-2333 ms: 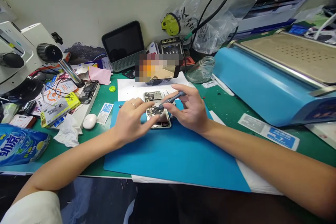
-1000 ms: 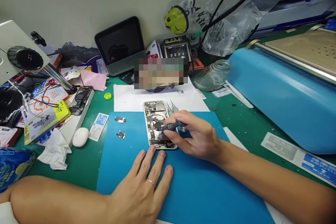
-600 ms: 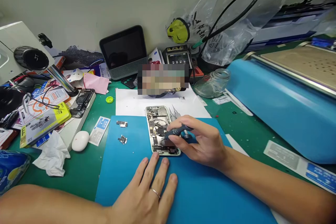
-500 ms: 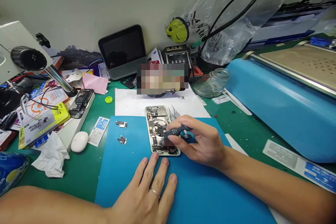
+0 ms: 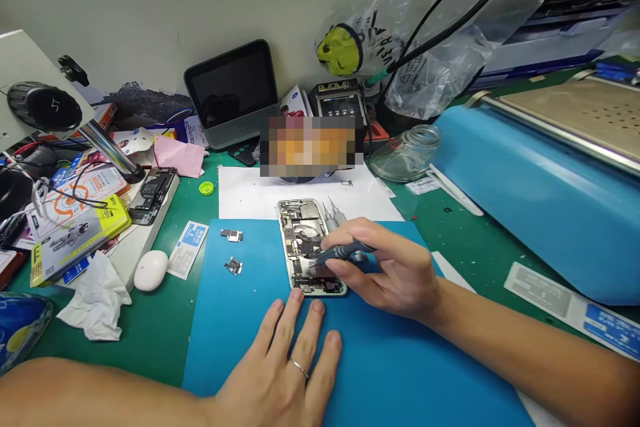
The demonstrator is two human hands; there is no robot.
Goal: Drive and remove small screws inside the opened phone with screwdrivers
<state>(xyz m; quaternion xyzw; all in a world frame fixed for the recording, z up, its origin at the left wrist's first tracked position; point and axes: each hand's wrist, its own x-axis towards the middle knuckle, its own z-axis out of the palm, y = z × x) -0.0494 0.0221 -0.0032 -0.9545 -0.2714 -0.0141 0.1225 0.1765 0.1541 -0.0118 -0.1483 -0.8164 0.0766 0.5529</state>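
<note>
An opened smartphone (image 5: pixel 304 250) lies on the blue mat (image 5: pixel 220 340), its inner parts and boards exposed. My right hand (image 5: pixel 400 267) pinches a dark-handled screwdriver (image 5: pixel 345 251), held slanted over the phone's lower half; whether its tip touches a screw is too small to tell. My left hand (image 5: pixel 287 367) rests flat on the mat with fingers spread, one fingertip against the phone's bottom edge. Two small parts, a metal-covered piece (image 5: pixel 233 235) and a dark circuit piece (image 5: pixel 233 266), sit left of the phone. Thin-tipped tools (image 5: pixel 334 213) lie beyond its right side, partly hidden.
White paper (image 5: pixel 245 193) lies behind the mat, with a blurred-out object above it. A glass jar (image 5: pixel 407 153) and a blue machine (image 5: pixel 540 200) stand right. Left are a white earbud case (image 5: pixel 151 271), crumpled tissue (image 5: pixel 97 300), boxes (image 5: pixel 80 240) and a microscope stand (image 5: pixel 113 150).
The camera view has shifted slightly. Both hands, the screwdriver and the phone keep nearly the same places relative to each other.
</note>
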